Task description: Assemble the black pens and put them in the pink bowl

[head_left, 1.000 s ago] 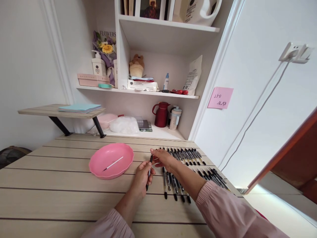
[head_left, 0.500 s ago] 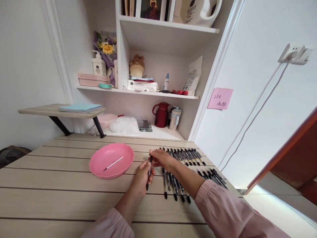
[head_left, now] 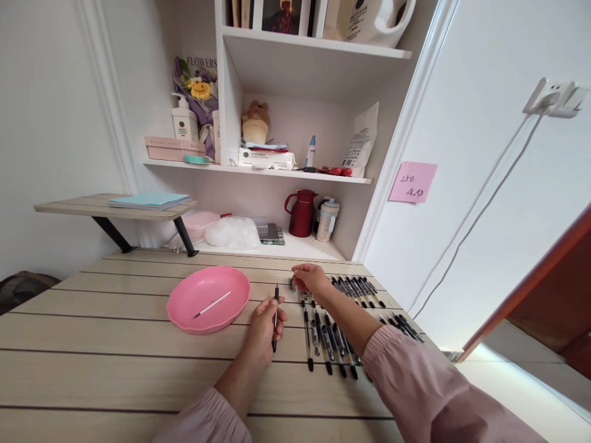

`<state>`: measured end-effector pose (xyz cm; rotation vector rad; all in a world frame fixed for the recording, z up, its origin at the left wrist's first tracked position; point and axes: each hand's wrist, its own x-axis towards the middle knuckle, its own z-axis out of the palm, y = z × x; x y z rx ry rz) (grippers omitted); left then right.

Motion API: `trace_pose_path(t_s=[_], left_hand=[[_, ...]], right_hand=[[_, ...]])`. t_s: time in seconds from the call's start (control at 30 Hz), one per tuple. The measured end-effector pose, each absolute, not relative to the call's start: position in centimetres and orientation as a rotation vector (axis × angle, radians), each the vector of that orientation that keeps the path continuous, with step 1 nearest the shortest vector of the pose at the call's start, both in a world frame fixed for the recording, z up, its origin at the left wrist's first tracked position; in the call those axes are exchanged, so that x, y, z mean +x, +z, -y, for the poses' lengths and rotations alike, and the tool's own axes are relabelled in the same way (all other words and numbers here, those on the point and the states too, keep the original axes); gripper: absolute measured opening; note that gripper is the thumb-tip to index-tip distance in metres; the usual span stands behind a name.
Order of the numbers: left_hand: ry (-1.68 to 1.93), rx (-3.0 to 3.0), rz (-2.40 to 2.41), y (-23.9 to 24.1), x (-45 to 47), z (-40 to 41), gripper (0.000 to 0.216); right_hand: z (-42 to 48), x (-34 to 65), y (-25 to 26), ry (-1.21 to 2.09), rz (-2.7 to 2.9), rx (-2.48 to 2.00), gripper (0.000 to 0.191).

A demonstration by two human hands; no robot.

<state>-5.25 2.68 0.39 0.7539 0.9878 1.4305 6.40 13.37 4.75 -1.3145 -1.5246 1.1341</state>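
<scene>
My left hand (head_left: 266,326) is closed around a black pen (head_left: 276,311), held upright with its thin bare tip pointing away from me. To the right of that tip, my right hand (head_left: 311,280) pinches a small dark piece that looks like a pen cap (head_left: 292,284). Below and beside the right wrist lies a row of black pens (head_left: 327,351), partly covered by my forearm. Another row of pens (head_left: 355,289) lies behind the wrist. In the pink bowl (head_left: 178,289), left of my hands, rests a white pen refill (head_left: 212,304) with a dark tip.
More pens (head_left: 404,326) lie at the table's right edge. A small raised wooden stand (head_left: 92,206) bears blue paper at the back left. Behind the table are white shelves (head_left: 295,169) with a red jug (head_left: 301,212), a cup (head_left: 327,220) and a plastic bag (head_left: 233,232).
My right hand has moved away from the pen, to the right and slightly back, with the small dark piece. The pen's tip now shows. My left hand has barely moved.
</scene>
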Motion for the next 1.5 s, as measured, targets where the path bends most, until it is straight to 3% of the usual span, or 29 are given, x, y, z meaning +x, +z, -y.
trace_pose_path(t_s=[0.13, 0.33, 0.7, 1.17, 1.5], left_hand=[[1.453, 0.728, -0.999, 0.3, -5.3, -2.9, 0.035], [1.448, 0.72, -0.998, 0.3, -5.3, -2.9, 0.034], [1.453, 0.716, -0.998, 0.3, -5.2, -2.8, 0.034], [1.456, 0.717, -0.995, 0.2, -5.1, -2.9, 0.034], [1.493, 0.704, -1.071, 0.5, -5.5, -2.9, 0.029]], right_hand=[[-14.0, 7.2, 3.6, 0.849, 1.7, -1.514, 0.004], [-13.6, 7.4, 2.8, 0.563, 1.961, -1.694, 0.022], [-12.0, 6.2, 3.4, 0.082, 2.297, -1.84, 0.017], [-11.9, 5.6, 3.2, -0.01, 2.353, -1.854, 0.018], [-7.2, 9.6, 6.2, 0.047, 2.278, -1.787, 0.013]])
